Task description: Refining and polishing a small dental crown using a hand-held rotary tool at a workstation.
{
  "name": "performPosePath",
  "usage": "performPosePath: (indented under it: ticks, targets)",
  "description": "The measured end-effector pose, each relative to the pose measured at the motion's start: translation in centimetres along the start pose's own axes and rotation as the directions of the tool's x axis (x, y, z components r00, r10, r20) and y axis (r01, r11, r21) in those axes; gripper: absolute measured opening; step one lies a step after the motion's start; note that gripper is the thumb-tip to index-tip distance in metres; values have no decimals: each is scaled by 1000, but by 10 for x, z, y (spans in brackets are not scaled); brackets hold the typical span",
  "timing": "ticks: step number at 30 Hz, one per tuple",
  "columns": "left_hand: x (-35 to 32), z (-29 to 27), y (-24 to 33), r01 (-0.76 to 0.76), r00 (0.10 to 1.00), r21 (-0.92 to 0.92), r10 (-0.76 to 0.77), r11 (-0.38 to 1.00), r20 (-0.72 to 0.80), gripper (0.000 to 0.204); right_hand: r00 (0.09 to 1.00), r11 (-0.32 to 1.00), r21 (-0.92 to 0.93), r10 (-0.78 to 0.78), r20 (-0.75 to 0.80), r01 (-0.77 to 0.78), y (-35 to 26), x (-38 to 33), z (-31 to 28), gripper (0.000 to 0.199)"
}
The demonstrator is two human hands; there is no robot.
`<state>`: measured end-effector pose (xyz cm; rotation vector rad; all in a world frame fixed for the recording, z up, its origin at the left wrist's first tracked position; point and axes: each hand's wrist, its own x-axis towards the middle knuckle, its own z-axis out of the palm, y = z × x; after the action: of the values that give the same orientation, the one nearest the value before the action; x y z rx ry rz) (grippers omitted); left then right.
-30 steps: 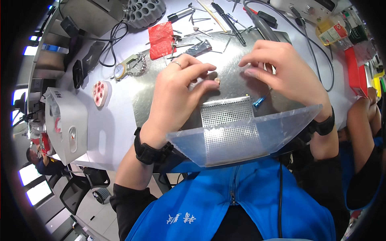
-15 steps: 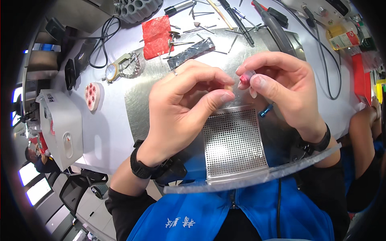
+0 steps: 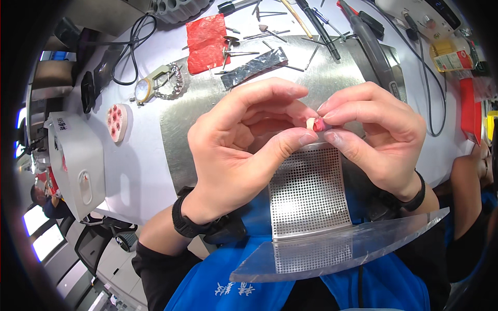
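My left hand (image 3: 244, 137) pinches a small cream tooth-like crown (image 3: 310, 123) between thumb and fingers. Against it sits a small pink-red die (image 3: 319, 124), gripped by the fingertips and thumb of my right hand (image 3: 381, 129). The two pieces meet just above the far edge of a perforated metal plate (image 3: 310, 192). Fingertips cover much of both, so I cannot tell whether the crown is fully seated on the die. Each wrist wears a black band.
A clear shield (image 3: 337, 254) crosses in front of my chest. Beyond my hands lie a dark abrasive strip (image 3: 254, 67), red sheet (image 3: 206, 44), rotary burs and a grey handpiece (image 3: 365, 44). Leftward are a watch (image 3: 142, 90), a red-spotted pale block (image 3: 116, 123) and a white box (image 3: 78, 160).
My hands have come together, bringing the crown and the pink-red die, which were apart, into contact. A small blue-tipped piece near my right hand is no longer visible.
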<state>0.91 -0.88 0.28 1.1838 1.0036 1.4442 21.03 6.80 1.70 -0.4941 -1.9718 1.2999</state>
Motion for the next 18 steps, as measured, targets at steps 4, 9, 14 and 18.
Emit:
performPosePath:
  ticks: [4, 9, 14, 18]
  targets:
    - [-1, -4, -3, -101, 995, 124, 97, 987, 40, 41, 998, 992, -118, -46, 33, 50, -2, 2, -2, 25]
    - [-2, -1, 1, -68, 998, 152, 68, 986, 3, 39, 998, 991, -121, 46, -41, -51, -8, 0, 5, 30]
    - [-1, -1, 0, -147, 989, 190, 139, 971, 52, 40, 986, 953, -252, -169, 11, 166, -2, 3, 1, 35]
    - [4, -4, 2, -79, 996, 124, 72, 989, 59, 36, 990, 965, -224, -142, -9, 136, -2, 3, -1, 33]
